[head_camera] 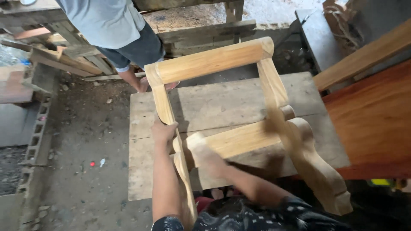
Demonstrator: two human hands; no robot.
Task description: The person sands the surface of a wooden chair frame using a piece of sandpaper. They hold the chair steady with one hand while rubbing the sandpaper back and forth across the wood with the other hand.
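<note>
A pale wooden chair frame [239, 119] stands tilted on a worn plank table [222, 102], its thick top rail [212, 60] pointing away from the person. The left hand [164, 130] grips the frame's left post, fingers [171, 127] wrapped around the wood. The right hand [207, 156] lies on the lower crossbar [239, 139], but it is blurred, so I cannot tell whether its fingers are spread or pressed together.

Beyond the frame, another person stands in a grey shirt [105, 19] and dark shorts, cut off at the top edge, one bare leg [132, 79] just behind the frame's top left corner. To the right of the frame a reddish-brown board [372, 119] and a lighter plank [364, 55] crowd the table's edge. Left of the frame lie a dirt floor [85, 141], stacked timber [64, 47] and a concrete block [38, 132]. The frame's curved right leg [319, 171] is smeared by motion.
</note>
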